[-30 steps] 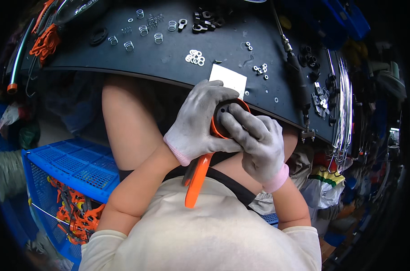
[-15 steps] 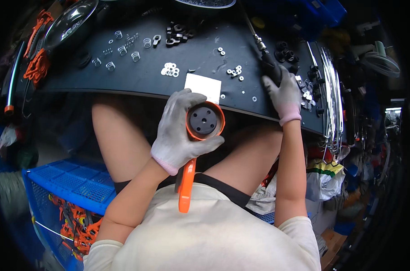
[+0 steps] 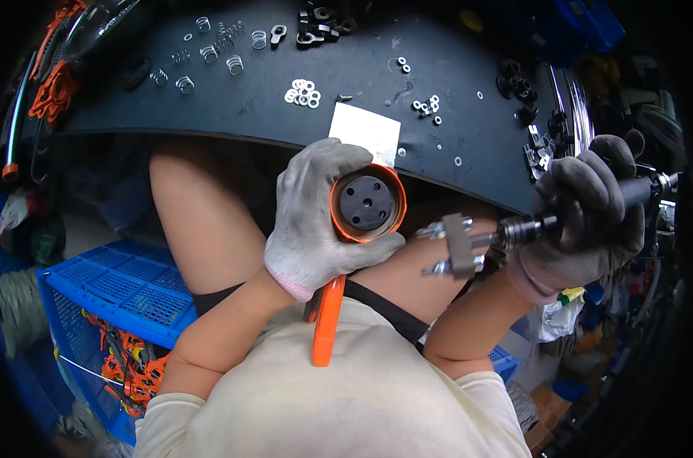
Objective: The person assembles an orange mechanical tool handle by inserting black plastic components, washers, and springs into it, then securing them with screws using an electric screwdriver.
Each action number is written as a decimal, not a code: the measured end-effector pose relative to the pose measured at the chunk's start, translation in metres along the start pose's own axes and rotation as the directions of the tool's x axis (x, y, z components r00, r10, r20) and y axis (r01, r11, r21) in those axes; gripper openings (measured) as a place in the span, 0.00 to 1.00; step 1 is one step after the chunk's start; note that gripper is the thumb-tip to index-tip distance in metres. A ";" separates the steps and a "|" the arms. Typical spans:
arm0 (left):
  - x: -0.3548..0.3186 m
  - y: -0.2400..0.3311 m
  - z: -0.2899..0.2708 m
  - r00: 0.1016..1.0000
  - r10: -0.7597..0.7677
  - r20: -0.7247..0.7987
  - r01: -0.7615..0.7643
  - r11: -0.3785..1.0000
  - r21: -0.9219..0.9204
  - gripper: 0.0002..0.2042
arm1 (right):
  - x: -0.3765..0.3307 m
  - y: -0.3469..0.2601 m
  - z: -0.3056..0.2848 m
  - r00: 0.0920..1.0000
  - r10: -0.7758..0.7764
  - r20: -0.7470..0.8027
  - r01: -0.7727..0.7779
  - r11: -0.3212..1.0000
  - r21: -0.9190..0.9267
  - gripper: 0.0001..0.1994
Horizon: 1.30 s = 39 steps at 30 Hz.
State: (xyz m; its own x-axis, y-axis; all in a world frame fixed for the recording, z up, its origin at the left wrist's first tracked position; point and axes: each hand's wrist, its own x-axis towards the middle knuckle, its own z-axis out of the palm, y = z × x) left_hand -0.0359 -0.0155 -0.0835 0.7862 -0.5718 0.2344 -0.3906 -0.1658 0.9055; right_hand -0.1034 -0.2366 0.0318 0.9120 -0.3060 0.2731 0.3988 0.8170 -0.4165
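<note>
My left hand [image 3: 304, 221], in a grey-and-white glove with a pink cuff, is wrapped round the round orange housing of an orange-handled tool [image 3: 329, 324]. The open end of the housing faces up. Inside it sits a black disc [image 3: 364, 202] with several small holes. My right hand [image 3: 590, 198], gloved too, grips a black power driver [image 3: 636, 195] held above my right thigh. On its tip is a grey block [image 3: 461, 246] with several metal prongs, pointing toward the housing but apart from it.
The dark table [image 3: 232, 114] bears springs [image 3: 209, 53], flat washers [image 3: 303, 93], small rings [image 3: 427, 105], a white card [image 3: 365, 133] and black parts [image 3: 316, 29]. Metal rods [image 3: 581, 114] lie at the right. A blue crate [image 3: 125, 286] at the left holds orange parts.
My right hand has lifted the driver off the table and brought it right and toward me, turning its tip to the left. My left hand still holds the orange tool, slightly further right in view.
</note>
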 end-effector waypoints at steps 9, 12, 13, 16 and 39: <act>-0.001 -0.006 0.000 0.998 0.061 -0.030 -0.061 0.998 -0.016 0.42 | -0.027 0.058 -0.003 0.970 -0.223 0.098 0.243 0.852 -0.465 0.20; 0.001 -0.008 0.001 0.995 0.091 -0.037 -0.091 0.996 -0.001 0.42 | -0.050 0.056 0.010 0.948 -0.302 0.097 0.298 0.742 -0.601 0.20; 0.001 -0.009 0.002 0.992 0.120 -0.047 -0.119 0.993 0.026 0.42 | -0.055 0.055 0.013 0.934 -0.341 0.104 0.321 0.678 -0.661 0.20; 0.000 -0.010 0.001 0.992 0.110 -0.055 -0.108 0.993 0.044 0.42 | -0.061 0.061 0.019 0.923 -0.367 0.115 0.336 0.624 -0.706 0.20; 0.001 -0.011 0.008 0.979 0.122 -0.165 -0.114 0.992 0.058 0.35 | 0.007 0.098 0.038 0.995 0.042 0.089 0.022 0.789 -0.615 0.18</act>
State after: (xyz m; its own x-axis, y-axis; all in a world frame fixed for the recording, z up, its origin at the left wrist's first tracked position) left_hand -0.0350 -0.0205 -0.0963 0.8008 -0.4473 0.3982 -0.5047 -0.1461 0.8508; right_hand -0.0613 -0.1404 0.0262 0.9157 -0.2266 0.3318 0.3934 0.3370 -0.8554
